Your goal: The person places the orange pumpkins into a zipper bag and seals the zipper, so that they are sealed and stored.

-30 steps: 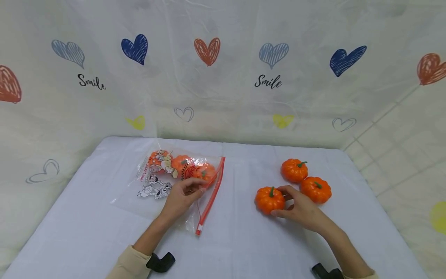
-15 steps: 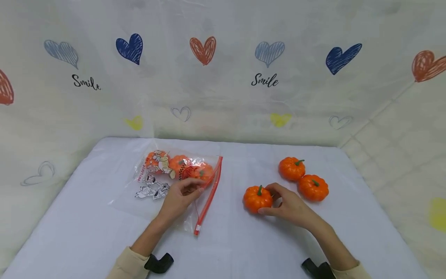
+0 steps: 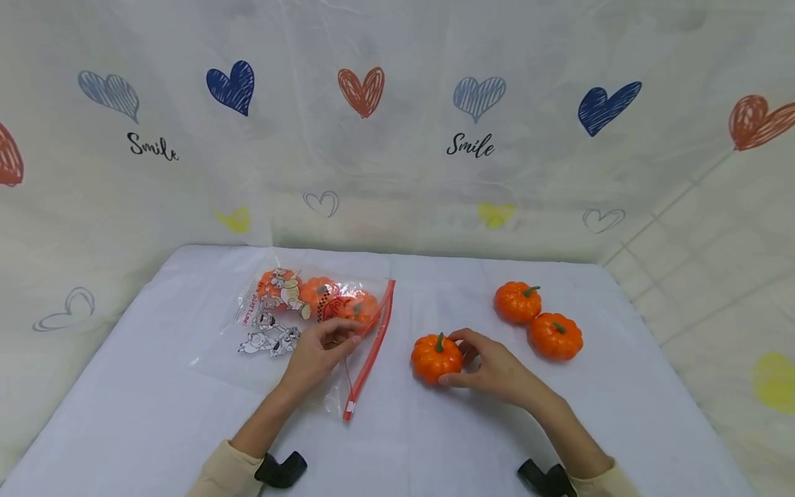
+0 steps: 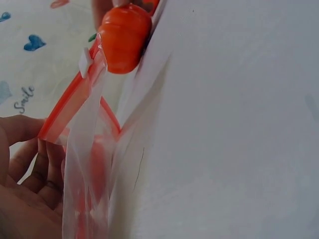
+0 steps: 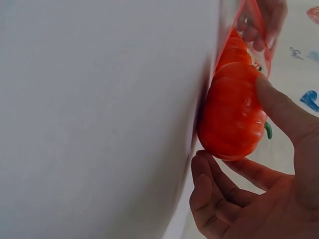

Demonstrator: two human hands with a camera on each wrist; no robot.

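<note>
Cupping an orange toy pumpkin [image 3: 430,359] from its right side, a person's right hand [image 3: 491,366] keeps a grip with thumb and fingers curved around it, just beside the red-edged mouth of a clear zip bag [image 3: 368,366]. The pumpkin stands with its green stem up; whether it rests on the white-covered table [image 3: 397,452] or sits slightly above it cannot be told. At left, the left hand [image 3: 321,351] pinches the bag's upper red edge between thumb and fingers, the two edges apart and a white slider [image 3: 350,407] at the near end. Inside the bag, printed with cartoon figures, lie three bagged pumpkins [image 3: 319,293], seen through the plastic. Two loose pumpkins [image 3: 517,302] touch each other on the table's right side, beyond the right hand. Pale sleeves [image 3: 230,473] and black wrist devices [image 3: 282,471] show below. Behind hangs a white backdrop [image 3: 397,152] bearing hearts and the word "Smile."
</note>
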